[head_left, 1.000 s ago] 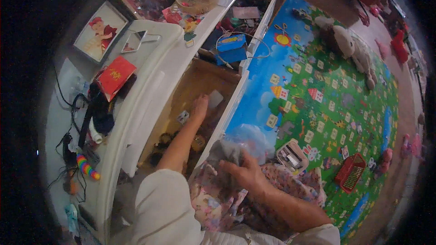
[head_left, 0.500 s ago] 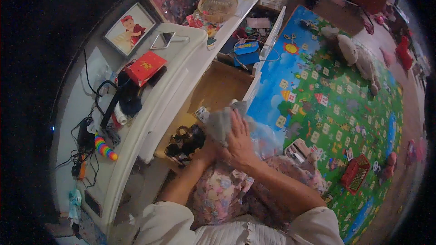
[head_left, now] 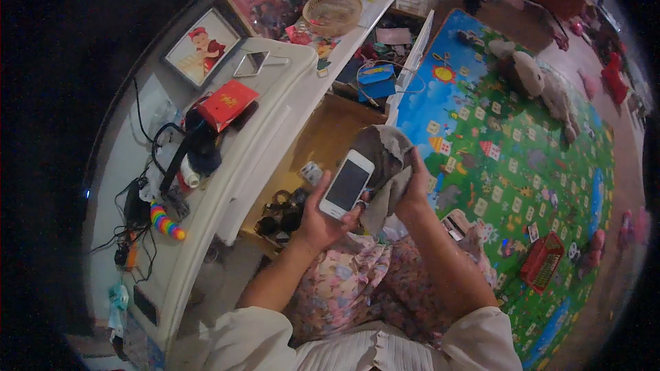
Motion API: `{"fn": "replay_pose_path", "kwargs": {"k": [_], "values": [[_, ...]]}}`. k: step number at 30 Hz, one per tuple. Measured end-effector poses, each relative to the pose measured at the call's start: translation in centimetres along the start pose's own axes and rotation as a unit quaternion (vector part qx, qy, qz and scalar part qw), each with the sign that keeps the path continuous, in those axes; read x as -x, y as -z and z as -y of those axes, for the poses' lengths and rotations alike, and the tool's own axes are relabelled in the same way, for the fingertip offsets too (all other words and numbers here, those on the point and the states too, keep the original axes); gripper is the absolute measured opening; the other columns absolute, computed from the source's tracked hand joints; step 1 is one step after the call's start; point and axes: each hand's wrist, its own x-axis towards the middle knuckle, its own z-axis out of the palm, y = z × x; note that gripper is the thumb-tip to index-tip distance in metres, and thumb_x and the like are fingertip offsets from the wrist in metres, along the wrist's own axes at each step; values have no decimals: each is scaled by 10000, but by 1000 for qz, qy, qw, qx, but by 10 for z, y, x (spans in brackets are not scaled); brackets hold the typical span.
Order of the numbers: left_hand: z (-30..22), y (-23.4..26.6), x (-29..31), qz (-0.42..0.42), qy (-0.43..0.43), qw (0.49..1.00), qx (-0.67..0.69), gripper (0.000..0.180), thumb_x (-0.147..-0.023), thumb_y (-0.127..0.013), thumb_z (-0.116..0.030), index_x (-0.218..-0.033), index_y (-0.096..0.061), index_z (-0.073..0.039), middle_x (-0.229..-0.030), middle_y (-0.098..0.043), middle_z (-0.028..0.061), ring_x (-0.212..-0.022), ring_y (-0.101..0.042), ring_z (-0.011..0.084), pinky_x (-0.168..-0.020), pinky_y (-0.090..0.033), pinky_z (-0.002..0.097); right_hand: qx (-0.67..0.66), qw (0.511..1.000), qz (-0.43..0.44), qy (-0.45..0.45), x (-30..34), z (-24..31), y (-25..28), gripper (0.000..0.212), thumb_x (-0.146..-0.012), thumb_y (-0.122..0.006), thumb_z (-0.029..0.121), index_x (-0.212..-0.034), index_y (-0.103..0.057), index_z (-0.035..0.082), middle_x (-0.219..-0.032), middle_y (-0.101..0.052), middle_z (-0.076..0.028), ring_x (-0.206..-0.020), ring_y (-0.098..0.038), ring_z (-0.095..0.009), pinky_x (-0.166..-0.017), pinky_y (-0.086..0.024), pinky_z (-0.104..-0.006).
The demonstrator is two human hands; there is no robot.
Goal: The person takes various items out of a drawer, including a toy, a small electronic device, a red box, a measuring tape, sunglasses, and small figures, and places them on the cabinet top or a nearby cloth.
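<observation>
A white smartphone (head_left: 348,185) with a dark screen lies face up in my left hand (head_left: 320,223), whose fingers and thumb close round its lower edges. My right hand (head_left: 414,189) grips a grey cloth (head_left: 385,185), bunched up and hanging just beside the phone. Beneath both hands is an open drawer (head_left: 323,127) with a bare wooden bottom. A small card-like item (head_left: 311,172) and several dark, round-looking things (head_left: 282,214) lie in its near part; their kind is hard to make out.
On the white cabinet top (head_left: 275,96) at left lie a red packet (head_left: 227,104), black cables, a rainbow toy (head_left: 167,222) and a framed picture (head_left: 203,47). A second open drawer (head_left: 375,55) is cluttered. Right, a colourful play mat (head_left: 509,165) holds a red basket (head_left: 542,261) and a plush toy (head_left: 536,79).
The cloth was over the hands' middle, pressed between them. Now the hands are apart: the phone shows in the left one, and the right has moved to the right and up with the cloth.
</observation>
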Motion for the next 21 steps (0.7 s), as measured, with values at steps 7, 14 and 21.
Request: {"fn": "replay_pose_path", "kwargs": {"k": [7,14,21], "values": [[6,-5,-14,-242,-312,786,-476,406,-877,-511,-263,-1231,-482,-67,-1086,-572,93,-977,-536,180,-835,-432,291,-12,1000,18,-8,24,-13,-5,574,-870,-451,538,-1237,-490,98,-1206,-528,-112,-1075,-498,-307,-931,-387,-470],[10,-11,-11,-216,-206,903,-310,484,-928,-440,-381,-1285,-440,-54,-1249,-497,72,-1143,-464,200,-964,-370,324,217,962,96,137,32,-56,-3,597,-887,-454,482,-1295,-426,47,-1352,-375,-165,-1244,-354,-332,-1041,-270,-456],[17,-15,-6,-120,-58,980,-150,608,-952,-274,-497,-1346,-340,-39,-1358,-389,91,-1224,-401,210,-1049,-288,336,727,552,74,401,9,-58,16,603,-858,-526,340,-1309,-368,-27,-1404,-222,-276,-1287,-239,-438,-1076,-215,-404]]}}
